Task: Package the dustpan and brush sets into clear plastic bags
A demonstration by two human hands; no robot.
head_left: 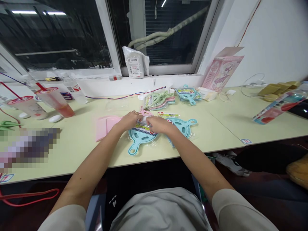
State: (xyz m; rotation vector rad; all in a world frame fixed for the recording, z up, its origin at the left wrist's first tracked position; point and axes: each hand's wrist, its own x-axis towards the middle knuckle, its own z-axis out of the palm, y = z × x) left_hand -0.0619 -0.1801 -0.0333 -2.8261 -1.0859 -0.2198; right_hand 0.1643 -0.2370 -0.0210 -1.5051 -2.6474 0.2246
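Near the table's middle, a small pink brush (145,113) with pale bristles lies between my hands, its handle pointing away from me. My left hand (132,120) curls its fingers at the brush's left side. From the right, my right hand (157,124) closes on its bristle end; some fingertips are hidden. Just below the hands is a light blue dustpan (137,141) in clear wrap with a printed label. Another wrapped blue dustpan (184,126) lies beside my right hand. A pink dustpan (102,128) rests left of my left wrist, partly behind it.
Behind the hands lie wrapped green and pink pieces (158,100) and a blue wrapped set (189,94). Drink cups (56,102) stand at left. A pink box (222,72) leans by the wall, and a bottle (276,107) lies at right. The table's front edge (216,152) is close.
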